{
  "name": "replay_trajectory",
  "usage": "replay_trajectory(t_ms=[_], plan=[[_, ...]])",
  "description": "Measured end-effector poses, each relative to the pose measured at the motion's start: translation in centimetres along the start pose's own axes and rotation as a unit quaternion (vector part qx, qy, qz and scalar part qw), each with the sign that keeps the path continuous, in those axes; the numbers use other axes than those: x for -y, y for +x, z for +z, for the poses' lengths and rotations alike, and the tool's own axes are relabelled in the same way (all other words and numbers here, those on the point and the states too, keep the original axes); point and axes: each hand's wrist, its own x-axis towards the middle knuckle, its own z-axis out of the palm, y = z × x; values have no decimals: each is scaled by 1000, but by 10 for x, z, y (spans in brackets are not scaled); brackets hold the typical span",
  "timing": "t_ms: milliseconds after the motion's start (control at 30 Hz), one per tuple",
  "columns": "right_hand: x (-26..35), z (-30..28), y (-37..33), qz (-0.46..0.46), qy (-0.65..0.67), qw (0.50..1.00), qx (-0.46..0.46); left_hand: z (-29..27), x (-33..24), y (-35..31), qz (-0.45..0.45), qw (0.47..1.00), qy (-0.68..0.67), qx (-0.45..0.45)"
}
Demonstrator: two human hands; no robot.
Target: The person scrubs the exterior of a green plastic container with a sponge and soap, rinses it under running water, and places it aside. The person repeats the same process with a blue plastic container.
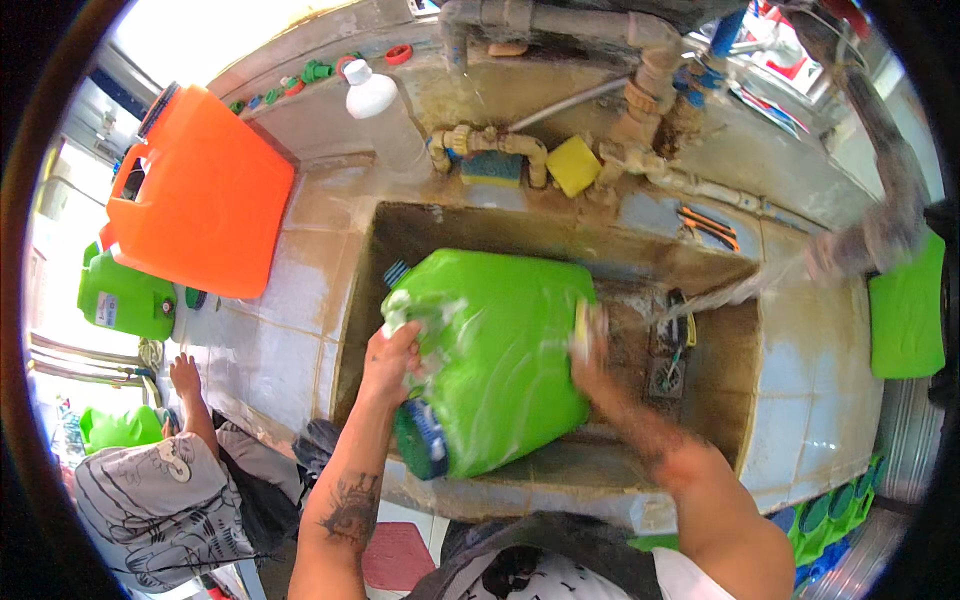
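A green plastic jerrycan (520,370), streaked with suds, is held tilted over the sink basin (725,390). Its dark green cap (420,440) points toward me at the lower left. My left hand (392,362) is closed around the can's foamy handle. On the can's right side, my right hand (592,368) presses a yellowish sponge (583,325); motion blurs the hand and partly hides the sponge. A stream of water (735,288) runs into the basin from a grey pipe (870,240) on the right.
An orange jerrycan (215,200) and a smaller green one (130,295) stand at the left. Behind the sink are a white-capped clear bottle (385,120), a yellow sponge (573,166), another sponge (491,168) and pipes. Another person's hand (185,375) rests at the counter's left edge.
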Motion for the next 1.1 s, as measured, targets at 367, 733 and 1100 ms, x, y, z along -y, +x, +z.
replay_trajectory(t_ms=[367, 733, 1100], plan=[[-72, -41, 29, 268, 471, 837, 80, -5, -35, 11, 36, 996, 83, 9], [-123, 4, 30, 88, 54, 994, -24, 4, -47, -4, 36, 985, 166, 15], [-85, -27, 119, 132, 75, 962, 226, 42, -64, -14, 54, 965, 252, 47]])
